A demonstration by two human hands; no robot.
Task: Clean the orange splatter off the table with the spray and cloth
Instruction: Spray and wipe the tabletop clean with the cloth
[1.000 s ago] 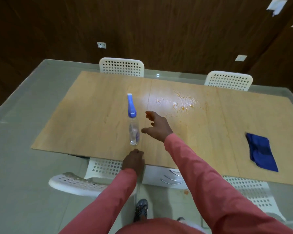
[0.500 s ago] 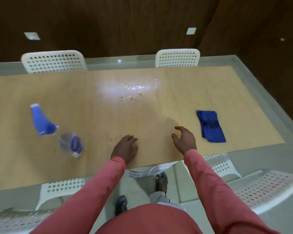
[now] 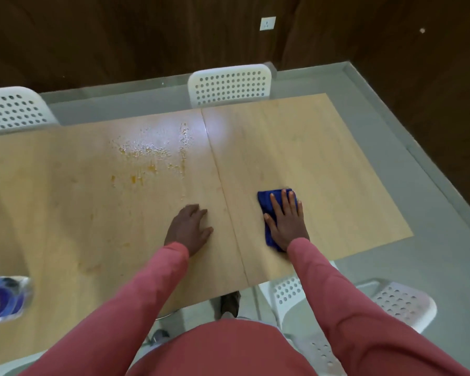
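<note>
The orange splatter (image 3: 149, 156) lies wet and shiny on the wooden table top (image 3: 323, 158), left of the middle seam. My right hand (image 3: 286, 218) lies flat with straight fingers on the blue cloth (image 3: 265, 200), which rests on the table right of the seam. My left hand (image 3: 189, 229) rests on the bare wood left of the seam, its fingers spread and slightly bent, holding nothing. The spray bottle (image 3: 4, 298) stands at the far left near the table's front edge; only its clear lower part with a blue label shows.
White perforated chairs stand at the far side (image 3: 229, 85) and far left (image 3: 11, 108), and another (image 3: 391, 299) sits below the front right edge. A dark wood wall runs behind. Faint orange specks (image 3: 125, 244) mark the wood near my left hand.
My right hand left the spray bottle, travelled right and now lies on the blue cloth. My left hand moved forward onto the table. The view swung right, putting the bottle at the left edge.
</note>
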